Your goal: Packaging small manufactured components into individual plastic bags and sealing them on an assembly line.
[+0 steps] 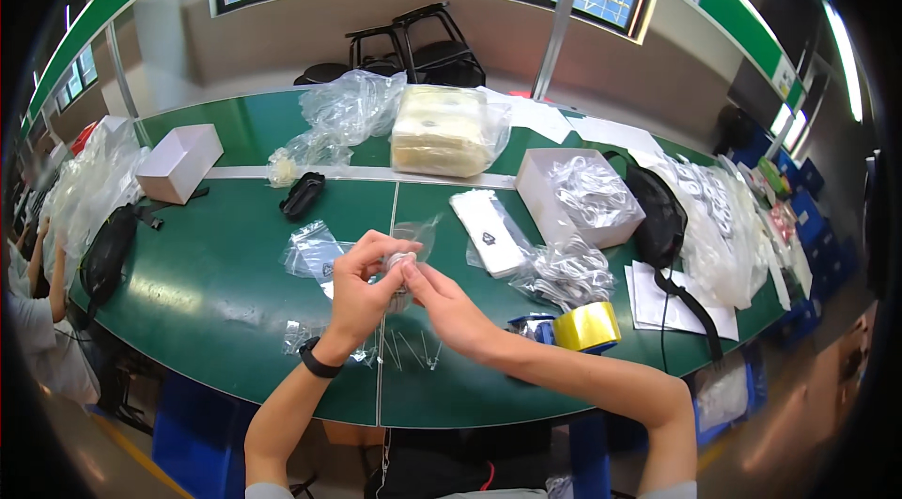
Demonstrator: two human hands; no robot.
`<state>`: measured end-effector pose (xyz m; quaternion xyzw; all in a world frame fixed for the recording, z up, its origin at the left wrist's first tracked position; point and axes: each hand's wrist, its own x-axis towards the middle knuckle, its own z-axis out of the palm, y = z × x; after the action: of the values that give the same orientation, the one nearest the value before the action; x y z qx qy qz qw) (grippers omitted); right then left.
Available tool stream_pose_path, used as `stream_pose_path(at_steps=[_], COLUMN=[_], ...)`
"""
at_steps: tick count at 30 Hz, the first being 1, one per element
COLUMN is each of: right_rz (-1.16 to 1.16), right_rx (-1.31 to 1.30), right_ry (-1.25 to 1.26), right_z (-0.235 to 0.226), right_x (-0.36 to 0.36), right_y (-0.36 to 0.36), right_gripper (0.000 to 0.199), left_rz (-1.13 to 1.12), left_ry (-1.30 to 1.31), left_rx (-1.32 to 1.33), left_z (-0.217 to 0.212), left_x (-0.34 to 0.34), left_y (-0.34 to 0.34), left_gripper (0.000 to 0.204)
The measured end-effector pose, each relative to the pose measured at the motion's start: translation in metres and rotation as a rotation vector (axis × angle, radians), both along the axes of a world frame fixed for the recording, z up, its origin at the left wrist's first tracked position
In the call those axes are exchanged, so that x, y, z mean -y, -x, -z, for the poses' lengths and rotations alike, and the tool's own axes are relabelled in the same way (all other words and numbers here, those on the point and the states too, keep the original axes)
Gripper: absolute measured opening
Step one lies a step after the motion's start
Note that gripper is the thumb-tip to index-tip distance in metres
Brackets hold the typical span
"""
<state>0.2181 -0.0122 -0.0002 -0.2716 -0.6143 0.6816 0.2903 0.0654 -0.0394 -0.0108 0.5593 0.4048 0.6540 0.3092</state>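
Above the middle of the green table, my left hand [360, 288] and my right hand [448, 307] meet. The fingers of both are closed on a small clear plastic bag [420, 234] with something white in it, whose kind the fingers mostly hide. Just left of my left hand lie flat clear bags [312, 251] with dark print. Below the hands are scattered thin white twist ties [411, 350] and small clear packets [299, 336]. To the right rests a stack of white printed bags [490, 231], beside bundled white cables [567, 271].
A white box [540, 181] of bagged cables stands at the right, by a black pouch [655, 217]. A yellow tape roll [586, 326] sits near my right forearm. A wrapped cream stack [442, 131] and a black strap bundle [302, 195] lie farther back. Another person [42, 330] sits at far left.
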Motion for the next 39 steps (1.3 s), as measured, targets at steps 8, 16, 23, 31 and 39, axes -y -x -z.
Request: stream_pose_path(at_steps=[8, 16, 23, 31, 39], right_rz=[-0.013, 0.327, 0.410, 0.366, 0.843], right_rx=[-0.162, 0.159, 0.079, -0.341, -0.083], right_ry=[-0.001, -0.546, -0.520, -0.137, -1.210], right_z=[0.005, -0.014, -0.023, -0.061, -0.065], right_x=[0.004, 0.012, -0.030, -0.056, -0.065], right_y=[-0.022, -0.021, 0.019, 0.055, 0.052], right_gripper=[0.027, 0.017, 0.018, 0.014, 0.020], left_rz=[0.139, 0.164, -0.045, -0.142, -0.211], left_ry=[0.042, 0.169, 0.036, -0.048, -0.037], left_rx=[0.030, 0.093, 0.230, 0.196, -0.198], left_z=[0.003, -0.004, -0.038, -0.083, -0.086], left_x=[-0.002, -0.004, -0.038, -0.068, -0.066], left_y=[0.005, -0.007, 0.001, 0.024, 0.021], left_gripper=[0.015, 0.019, 0.023, 0.023, 0.018])
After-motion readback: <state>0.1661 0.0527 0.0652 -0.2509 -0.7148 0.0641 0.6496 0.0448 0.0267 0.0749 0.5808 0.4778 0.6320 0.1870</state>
